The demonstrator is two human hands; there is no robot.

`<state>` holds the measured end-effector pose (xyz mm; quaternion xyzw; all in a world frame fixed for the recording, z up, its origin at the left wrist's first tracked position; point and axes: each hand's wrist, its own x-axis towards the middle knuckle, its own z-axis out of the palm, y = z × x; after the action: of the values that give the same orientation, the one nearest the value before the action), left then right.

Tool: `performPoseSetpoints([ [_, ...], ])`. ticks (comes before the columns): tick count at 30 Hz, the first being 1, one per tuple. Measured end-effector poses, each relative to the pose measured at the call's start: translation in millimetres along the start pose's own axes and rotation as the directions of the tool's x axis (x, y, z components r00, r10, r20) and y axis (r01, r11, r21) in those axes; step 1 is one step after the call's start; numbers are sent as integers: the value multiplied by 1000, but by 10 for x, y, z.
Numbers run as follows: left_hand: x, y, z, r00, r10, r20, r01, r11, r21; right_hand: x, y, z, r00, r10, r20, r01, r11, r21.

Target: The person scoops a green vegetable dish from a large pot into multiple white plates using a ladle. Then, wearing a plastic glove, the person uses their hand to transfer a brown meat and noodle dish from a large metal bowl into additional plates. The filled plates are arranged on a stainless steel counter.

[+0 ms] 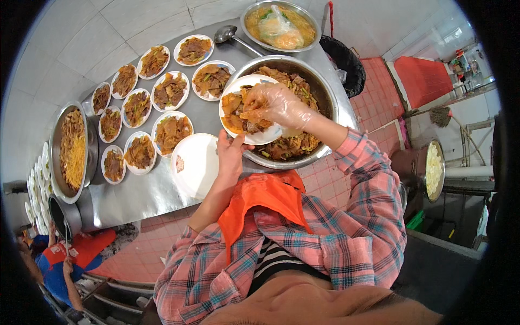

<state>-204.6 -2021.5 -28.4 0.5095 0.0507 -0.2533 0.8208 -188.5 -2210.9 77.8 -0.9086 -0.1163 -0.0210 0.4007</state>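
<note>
My left hand [232, 152] grips the near rim of a white plate [264, 139], which is held over a large steel basin [334, 118] of sliced braised meat with green pieces. My right hand [274, 106], in a clear plastic glove, is over that plate with its fingertips pinched on the sliced meat [233, 106] there. Whether it grips a slice is partly hidden by the fingers. Left of my left hand, a stack of white plates [197, 162] rests on the steel table. Several small plates of the same meat [172, 132] stand in rows farther left.
A steel ladle [226, 35] lies behind the basin, near a bowl of noodles with a plastic bag [280, 30]. Another basin [90, 150] stands at the table's left end. A lined bin [345, 67] is beyond the right corner. A co-worker in blue and red [77, 256] is at lower left.
</note>
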Motion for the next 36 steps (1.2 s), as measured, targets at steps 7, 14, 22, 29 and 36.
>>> performPoseSetpoints([
  [7, -9, -43, -5, 1000, -22, 15, 22, 1000, -8, 110, 140, 2, 973, -168, -158, 130, 966, -225],
  [14, -32, 3, 14, 1000, -9, -1, 9, 1000, -13, 137, 154, -201, 982, 71, -174, -81, 995, -55],
  [22, -18, 20, 23, 1000, 0, 6, 1, 999, -49, -282, 266, 55, 994, 89, -63, -91, 995, -30],
  [29, -37, 48, 32, 1000, 0, 19, 1, 999, -41, -222, 202, -140, 978, 135, -158, -122, 988, 91],
  [36, -56, 112, -6, 1000, -7, 24, 7, 1000, -9, -87, -29, -371, 951, 304, -60, -240, 845, 477],
])
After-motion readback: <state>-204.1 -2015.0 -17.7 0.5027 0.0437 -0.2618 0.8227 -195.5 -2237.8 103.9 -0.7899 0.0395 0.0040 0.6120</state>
